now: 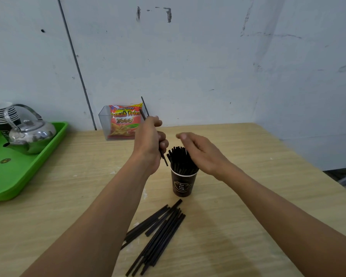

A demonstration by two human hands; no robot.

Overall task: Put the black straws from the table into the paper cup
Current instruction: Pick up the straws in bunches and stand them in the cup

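beside the paper cup [183,183], left hand [149,140] grips straws [164,160], fingers [161,135] curled; right hand [200,150] hovers, fingers [183,136] relaxed.

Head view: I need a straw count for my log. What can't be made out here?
All head view:
- Cup straws: right hand covers some; count unclear.
- Held straws: left hand hides their middle; number unclear.
- Table straws: overlapping; left forearm covers some ends.
- Cup print: too small to read.

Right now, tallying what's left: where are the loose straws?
Head view, low centre: the loose straws lie on the table, nearer the person than the paper cup.
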